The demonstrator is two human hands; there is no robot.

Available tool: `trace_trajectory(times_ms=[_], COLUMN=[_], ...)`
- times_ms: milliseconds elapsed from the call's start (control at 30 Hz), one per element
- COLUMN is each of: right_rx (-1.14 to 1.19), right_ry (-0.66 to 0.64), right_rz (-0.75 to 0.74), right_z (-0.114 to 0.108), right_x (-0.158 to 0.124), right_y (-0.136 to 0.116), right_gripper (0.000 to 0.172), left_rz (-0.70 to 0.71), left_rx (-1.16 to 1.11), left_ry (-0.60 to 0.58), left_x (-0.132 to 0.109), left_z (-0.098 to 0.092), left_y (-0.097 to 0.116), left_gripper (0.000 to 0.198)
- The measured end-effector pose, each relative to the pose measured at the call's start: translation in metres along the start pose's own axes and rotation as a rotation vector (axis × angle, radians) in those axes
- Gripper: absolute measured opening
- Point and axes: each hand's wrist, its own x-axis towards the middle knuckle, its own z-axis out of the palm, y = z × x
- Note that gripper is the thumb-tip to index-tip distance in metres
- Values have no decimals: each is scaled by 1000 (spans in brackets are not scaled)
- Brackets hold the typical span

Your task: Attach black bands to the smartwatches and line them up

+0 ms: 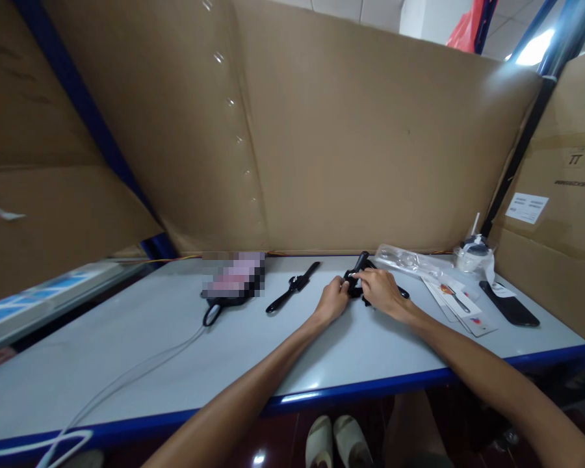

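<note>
Both my hands meet over a small group of black parts right of the table's middle. My left hand [333,298] is closed, its thumb and fingers pinching a black long-handled item [361,261] whose rounded end points up and away. From the other side my right hand [381,290] comes in with its fingers pressed together on a small shiny spot of that item. Further black pieces [403,293] lie partly hidden under and beside the right hand. To the left rests a similar slim black item [292,288] with a silvery fitting at its middle, touched by neither hand.
A blurred-out phone-like device [234,279] with a white cable [141,361] stands left. On the right are clear plastic packaging [404,259], printed cards [461,305], a black phone [509,304] and a bagged cup [472,255]. Cardboard [370,143] walls the back; the table's blue edge [322,393] runs in front.
</note>
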Motion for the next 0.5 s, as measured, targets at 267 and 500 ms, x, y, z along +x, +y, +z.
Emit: trace_trajectory(times_ms=[267, 500], right_rx=[4, 41], right_ry=[44, 15], right_rz=[45, -40], right_z=[0, -1], right_x=[1, 0], right_y=[-4, -2], right_gripper=[30, 38], left_rz=[19, 8], left_rx=[22, 14], left_ry=[-19, -5], left_x=[1, -1], left_z=[-1, -1], left_y=[1, 1], left_gripper=[20, 17])
